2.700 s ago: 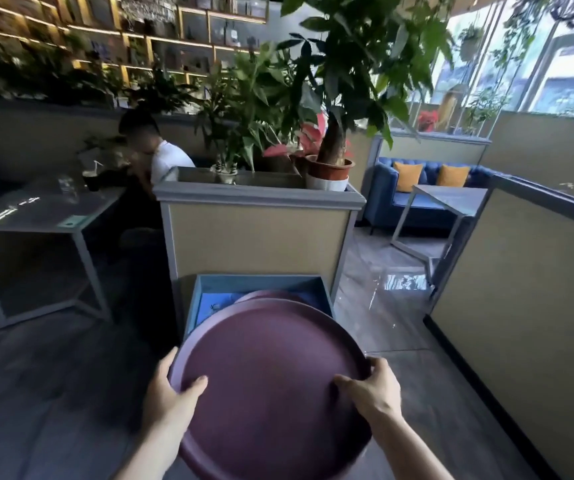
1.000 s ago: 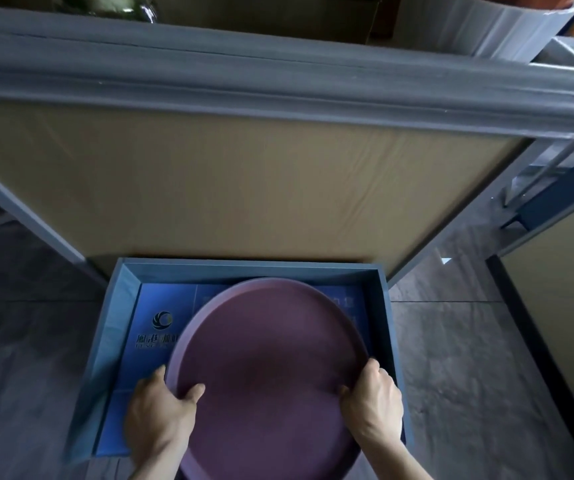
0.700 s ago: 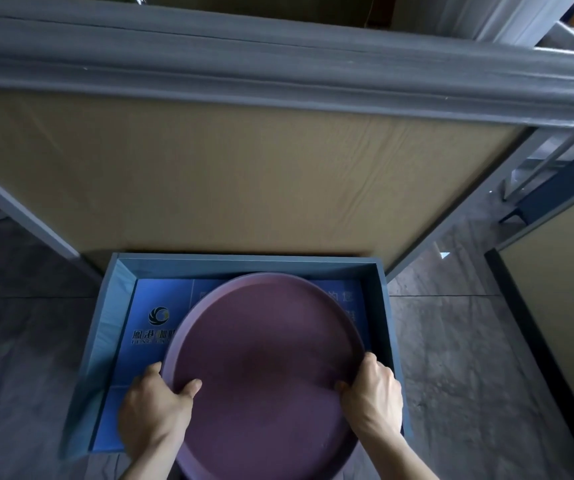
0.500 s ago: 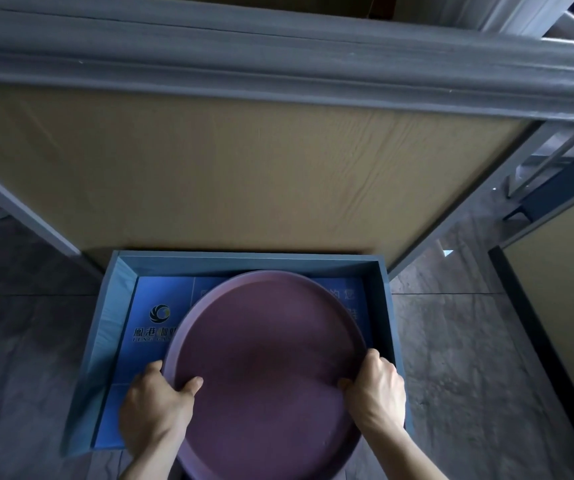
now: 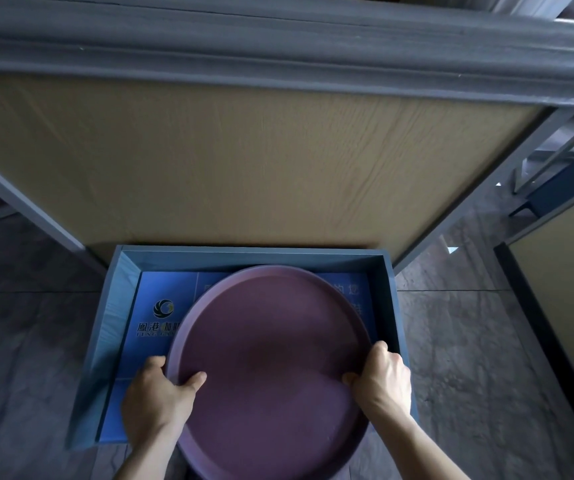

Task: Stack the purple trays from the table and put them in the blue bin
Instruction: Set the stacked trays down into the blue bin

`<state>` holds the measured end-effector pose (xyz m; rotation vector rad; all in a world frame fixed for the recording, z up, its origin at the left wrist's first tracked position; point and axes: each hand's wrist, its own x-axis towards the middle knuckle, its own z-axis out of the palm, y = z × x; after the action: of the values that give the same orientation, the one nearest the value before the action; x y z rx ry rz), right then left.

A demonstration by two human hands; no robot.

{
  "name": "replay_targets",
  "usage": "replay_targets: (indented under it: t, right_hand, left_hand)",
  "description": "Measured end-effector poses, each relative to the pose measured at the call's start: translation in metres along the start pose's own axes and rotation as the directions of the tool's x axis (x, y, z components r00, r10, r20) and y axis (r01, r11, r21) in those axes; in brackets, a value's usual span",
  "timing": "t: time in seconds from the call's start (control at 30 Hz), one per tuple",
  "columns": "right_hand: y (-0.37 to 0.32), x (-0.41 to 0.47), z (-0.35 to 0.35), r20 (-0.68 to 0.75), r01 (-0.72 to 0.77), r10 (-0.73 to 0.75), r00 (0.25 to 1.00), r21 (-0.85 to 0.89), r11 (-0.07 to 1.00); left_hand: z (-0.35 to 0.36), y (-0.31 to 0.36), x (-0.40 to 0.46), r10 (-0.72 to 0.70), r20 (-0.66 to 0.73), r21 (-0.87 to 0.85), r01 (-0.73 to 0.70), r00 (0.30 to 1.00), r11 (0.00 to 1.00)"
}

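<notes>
A round purple tray [image 5: 271,358] hangs over the open blue bin [image 5: 119,306], which stands on the floor. My left hand [image 5: 159,398] grips the tray's left rim, thumb inside the tray. My right hand [image 5: 380,381] grips its right rim. The tray's near edge juts out past the bin's front wall. Whether more trays sit beneath this one is hidden. The bin's bottom shows blue printed card with a logo.
A tall planter box [image 5: 244,161] with tan wood-grain panel and thick grey top moulding stands right behind the bin. Dark stone-tile floor [image 5: 469,358] lies on both sides. A tan partition with black base [image 5: 562,306] runs along the right.
I have stepped up to the bin and bent over it. Over the last second the tray has sunk slightly and shifted further over the bin, both hands still on its rim.
</notes>
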<state>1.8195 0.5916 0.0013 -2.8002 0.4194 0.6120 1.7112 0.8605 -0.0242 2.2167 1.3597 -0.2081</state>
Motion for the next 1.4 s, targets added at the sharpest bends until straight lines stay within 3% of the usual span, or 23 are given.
replay_targets:
  t: [0.37,0.73,0.8,0.87,0.97,1.1,1.4]
  right_hand:
    - [0.002,-0.018,0.019,0.031,0.084,-0.082,0.996,-0.049,0.995]
    - [0.0,-0.019,0.024,0.062,0.108,-0.107,0.992,-0.014,0.994]
    - [0.002,-0.02,0.023,0.025,0.213,-0.211,0.977,-0.098,0.972]
    - [0.002,-0.018,0.023,0.034,0.409,-0.41,0.912,-0.176,0.895]
    - [0.0,-0.013,0.026,0.154,0.596,-0.576,0.803,-0.195,0.779]
    - [-0.001,-0.006,0.033,0.238,0.611,-0.565,0.79,-0.228,0.758]
    - [-0.005,-0.004,0.039,0.206,0.581,-0.544,0.814,-0.239,0.778]
  left_hand:
    - [0.025,0.015,-0.034,0.022,0.06,-0.083,-0.017,0.998,0.996]
    - [0.025,0.017,-0.032,0.032,0.05,0.005,-0.033,0.998,0.999]
    - [0.024,0.018,-0.036,0.131,-0.006,0.095,-0.13,0.991,0.987]
    - [0.023,0.021,-0.04,0.306,-0.032,0.213,-0.292,0.952,0.932]
    - [0.027,0.03,-0.043,0.466,0.107,0.306,-0.475,0.879,0.825]
    - [0.037,0.038,-0.042,0.49,0.244,0.339,-0.547,0.837,0.766]
    - [0.042,0.038,-0.039,0.496,0.221,0.382,-0.542,0.84,0.749]
